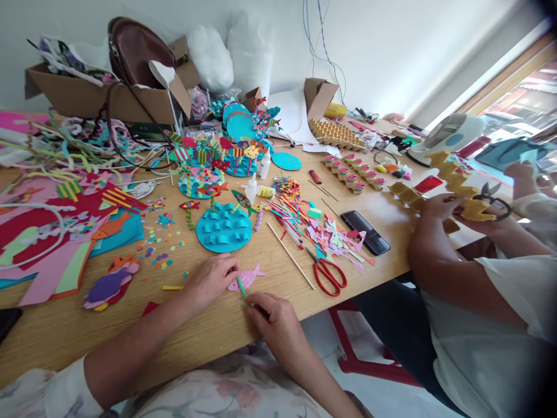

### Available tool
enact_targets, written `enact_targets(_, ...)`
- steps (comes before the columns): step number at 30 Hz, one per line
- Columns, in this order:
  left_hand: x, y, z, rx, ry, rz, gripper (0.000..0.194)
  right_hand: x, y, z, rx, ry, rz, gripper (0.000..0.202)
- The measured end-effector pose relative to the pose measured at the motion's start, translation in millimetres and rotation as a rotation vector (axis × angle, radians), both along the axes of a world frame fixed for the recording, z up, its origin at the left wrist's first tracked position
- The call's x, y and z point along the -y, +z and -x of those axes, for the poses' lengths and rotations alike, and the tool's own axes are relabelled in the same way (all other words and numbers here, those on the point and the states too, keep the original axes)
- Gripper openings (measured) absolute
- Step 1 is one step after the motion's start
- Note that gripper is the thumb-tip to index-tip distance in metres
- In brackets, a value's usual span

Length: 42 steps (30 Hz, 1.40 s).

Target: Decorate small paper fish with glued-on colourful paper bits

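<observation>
A thin green strip runs between my hands, over a pink fish cutout that lies on the table. My left hand pinches near the strip's upper end, its fingertips beside the fish's head. At the lower end, my right hand is closed on the same strip with thumb and fingers. Just beyond the fish is a blue disc with raised paper loops and small fish figures standing at its far edge. Red-handled scissors and a wooden stick lie to the right.
Paper scraps, a phone and glue bottles lie around the work area. Foam sheets and pipe cleaners cover the left. At right, a co-worker's hands hold scissors and a yellow egg-carton piece.
</observation>
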<state>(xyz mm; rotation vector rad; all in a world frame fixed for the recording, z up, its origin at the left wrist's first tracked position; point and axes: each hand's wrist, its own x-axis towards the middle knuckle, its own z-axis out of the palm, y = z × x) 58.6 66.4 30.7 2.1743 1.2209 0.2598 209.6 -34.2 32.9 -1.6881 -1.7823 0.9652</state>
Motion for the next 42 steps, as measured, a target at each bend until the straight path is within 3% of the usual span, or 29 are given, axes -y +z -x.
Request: enact_targets(42,6.2,0.2,-3.2,-0.115,-0.027,-0.115,0.015,-3.0,1.8,4.3,0.156,0.030,0.051,0.019)
